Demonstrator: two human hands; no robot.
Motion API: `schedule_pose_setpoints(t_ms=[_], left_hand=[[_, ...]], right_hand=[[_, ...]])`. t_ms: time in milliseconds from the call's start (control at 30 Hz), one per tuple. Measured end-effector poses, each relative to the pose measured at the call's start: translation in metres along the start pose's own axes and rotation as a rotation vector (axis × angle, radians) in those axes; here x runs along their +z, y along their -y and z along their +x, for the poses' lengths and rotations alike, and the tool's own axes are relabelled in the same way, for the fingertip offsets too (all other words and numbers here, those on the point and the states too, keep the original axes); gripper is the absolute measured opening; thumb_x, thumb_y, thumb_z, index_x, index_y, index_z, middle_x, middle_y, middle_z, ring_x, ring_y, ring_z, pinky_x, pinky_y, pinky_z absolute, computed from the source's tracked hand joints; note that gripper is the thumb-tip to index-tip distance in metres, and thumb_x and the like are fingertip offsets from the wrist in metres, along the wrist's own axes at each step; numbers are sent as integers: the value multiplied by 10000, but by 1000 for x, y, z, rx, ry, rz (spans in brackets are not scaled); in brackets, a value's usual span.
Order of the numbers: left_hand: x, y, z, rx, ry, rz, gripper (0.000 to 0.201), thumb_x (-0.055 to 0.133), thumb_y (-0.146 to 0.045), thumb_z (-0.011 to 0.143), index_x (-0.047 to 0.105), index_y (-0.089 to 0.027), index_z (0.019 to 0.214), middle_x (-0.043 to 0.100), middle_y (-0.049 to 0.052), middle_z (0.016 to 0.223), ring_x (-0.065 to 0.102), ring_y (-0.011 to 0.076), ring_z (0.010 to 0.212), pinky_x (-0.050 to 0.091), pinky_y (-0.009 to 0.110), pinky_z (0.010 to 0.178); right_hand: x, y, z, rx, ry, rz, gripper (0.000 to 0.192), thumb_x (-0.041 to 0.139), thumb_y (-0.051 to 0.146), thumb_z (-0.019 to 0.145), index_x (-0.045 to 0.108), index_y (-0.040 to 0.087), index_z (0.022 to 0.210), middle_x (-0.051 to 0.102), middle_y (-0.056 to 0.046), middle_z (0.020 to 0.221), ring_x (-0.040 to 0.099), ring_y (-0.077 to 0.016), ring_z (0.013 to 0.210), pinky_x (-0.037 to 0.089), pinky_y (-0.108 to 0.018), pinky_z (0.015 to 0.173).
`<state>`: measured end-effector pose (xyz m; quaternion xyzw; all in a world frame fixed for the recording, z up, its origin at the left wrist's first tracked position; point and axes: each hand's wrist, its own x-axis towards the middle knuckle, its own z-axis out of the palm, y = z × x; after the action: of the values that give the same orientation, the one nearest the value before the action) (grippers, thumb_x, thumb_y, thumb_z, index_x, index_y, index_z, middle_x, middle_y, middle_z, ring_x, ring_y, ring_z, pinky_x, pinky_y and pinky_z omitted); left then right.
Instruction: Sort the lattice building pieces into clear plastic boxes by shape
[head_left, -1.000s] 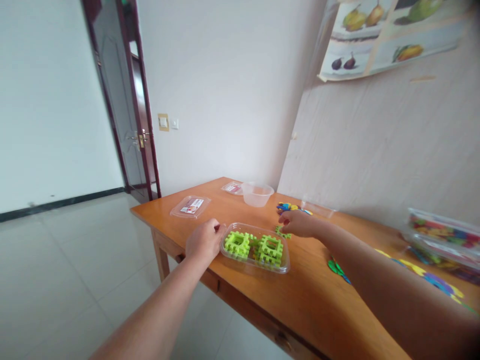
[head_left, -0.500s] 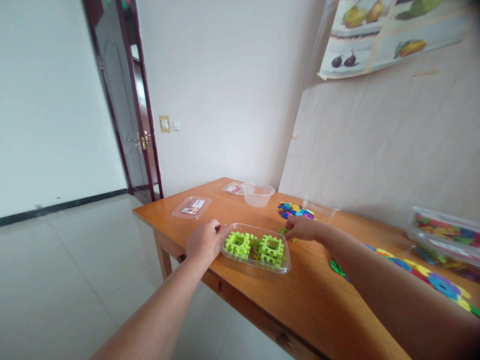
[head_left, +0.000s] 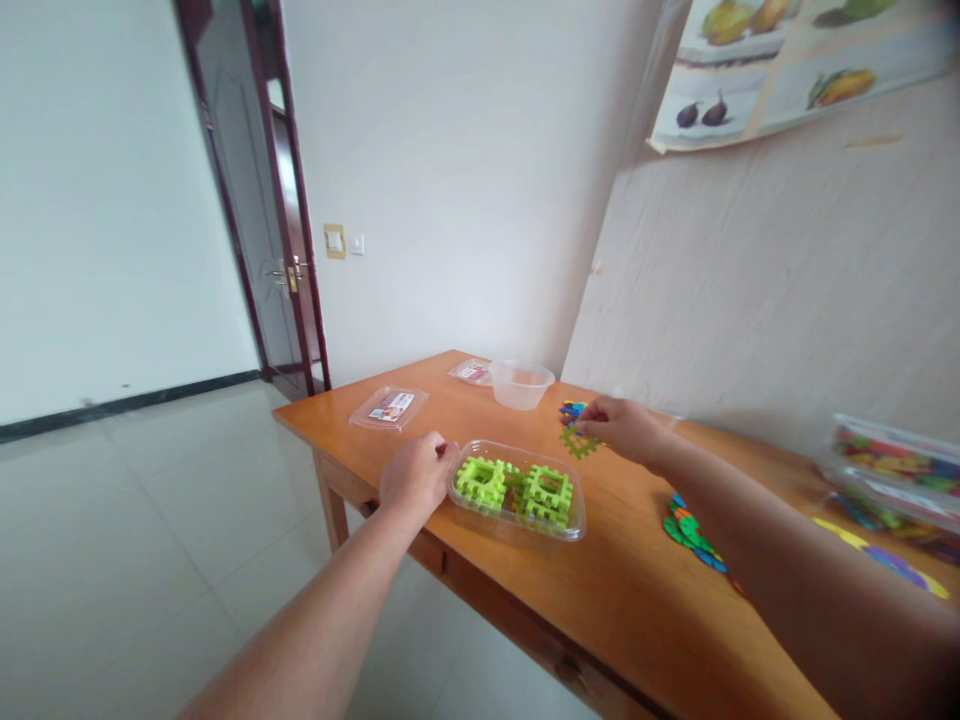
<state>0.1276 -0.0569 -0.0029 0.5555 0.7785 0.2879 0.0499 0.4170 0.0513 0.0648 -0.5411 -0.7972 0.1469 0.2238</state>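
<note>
My right hand (head_left: pixel 611 428) pinches a flat green toothed square building piece (head_left: pixel 579 442) by its upper edge, raised above the table beyond the container. My left hand (head_left: pixel 415 475) is closed, with curled fingers at the left rim of a clear plastic container (head_left: pixel 480 528). Inside the container lie light green toothed pieces, joined into a left block (head_left: pixel 484 484) and a right block (head_left: pixel 549 496). Behind my right hand, partly hidden by it, is a pile of blue and other coloured pieces (head_left: pixel 574 409).
A translucent round bowl (head_left: pixel 521 386) and a labelled clear lid (head_left: pixel 390 407) stand farther back on the wooden table (head_left: pixel 630 590). Coloured discs (head_left: pixel 686 530) lie at right, partly under my right forearm. Stacked boxes of coloured pieces (head_left: pixel 896 460) sit by the wall board.
My right hand has risen with the green piece, away from the container's right rim, and now covers much of the coloured pile. My left hand stays at the container's left rim.
</note>
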Motion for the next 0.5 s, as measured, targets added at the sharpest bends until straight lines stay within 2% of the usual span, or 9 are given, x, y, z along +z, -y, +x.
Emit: schedule_pose_setpoints(t_ms=[100, 200, 333, 500], left_hand=[[0, 0, -1, -5, 0, -12, 395, 433, -570, 900, 664, -251, 857, 712, 42, 853, 611, 195, 752, 290, 285, 581], [0, 0, -1, 3, -8, -15, 393, 434, -565, 899, 664, -250, 852, 711, 43, 851, 609, 192, 746, 283, 284, 579], [0, -1, -2, 8, -17, -7, 409, 415, -546, 910, 671, -236, 831, 709, 54, 839, 600, 187, 721, 273, 284, 574], [-3, -5, -4, -13, -16, -13, 408, 441, -560, 896, 684, -238, 835, 713, 57, 841, 611, 197, 725, 277, 286, 572]], right_hand=[[-9, 31, -8, -52, -79, 153, 229, 579, 384, 824, 642, 170, 877, 610, 7, 668, 485, -106, 548, 355, -229, 490], [-6, 59, -17, -239, -83, 176, 199, 582, 368, 822, 648, 184, 862, 608, 14, 670, 500, -112, 587, 367, -226, 519], [7, 87, -28, -418, -44, 34, 133, 584, 316, 818, 650, 202, 838, 613, 22, 684, 520, -112, 611, 353, -220, 543], [18, 104, -32, -458, -7, -171, 107, 579, 267, 818, 667, 226, 864, 679, 6, 820, 561, -120, 670, 345, -229, 579]])
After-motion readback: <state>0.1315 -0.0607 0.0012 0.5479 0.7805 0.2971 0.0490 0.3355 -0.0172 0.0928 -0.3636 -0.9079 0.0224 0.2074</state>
